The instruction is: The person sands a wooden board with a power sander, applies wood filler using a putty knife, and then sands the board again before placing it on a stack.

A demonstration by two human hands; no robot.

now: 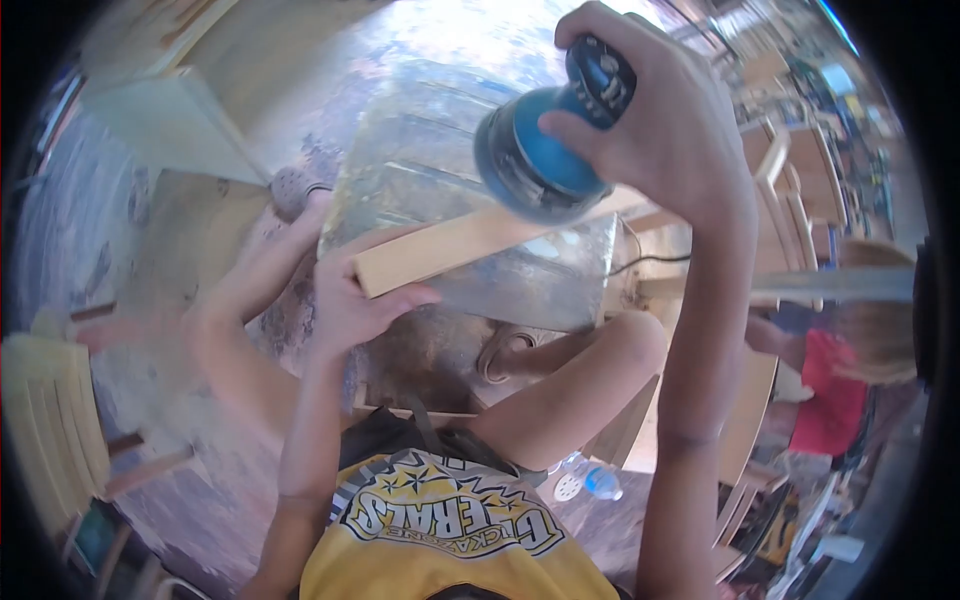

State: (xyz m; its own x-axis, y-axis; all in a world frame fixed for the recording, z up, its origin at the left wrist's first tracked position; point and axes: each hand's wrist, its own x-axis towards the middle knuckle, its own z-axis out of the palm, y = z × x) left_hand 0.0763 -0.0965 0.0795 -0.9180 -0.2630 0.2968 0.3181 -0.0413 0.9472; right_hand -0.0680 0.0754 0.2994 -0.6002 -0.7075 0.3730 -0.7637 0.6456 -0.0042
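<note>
My right hand (665,125) is wrapped round the black grip of a blue orbital sander (545,145). The sander's round base is tilted and overlaps the far part of a pale wooden bar (450,248). My left hand (350,300) grips the near end of that bar, thumb along its lower side and fingers behind it. Beneath the bar stands a worn grey work surface (420,150) between my legs. A black cord (650,261) runs off to the right of it.
Wooden furniture parts (165,115) stand at the upper left, and slatted wood (50,420) at the lower left. A plastic bottle (600,482) lies on the floor by my right leg. At the right, a person in a red top (830,390) is close to wooden chair frames (790,190).
</note>
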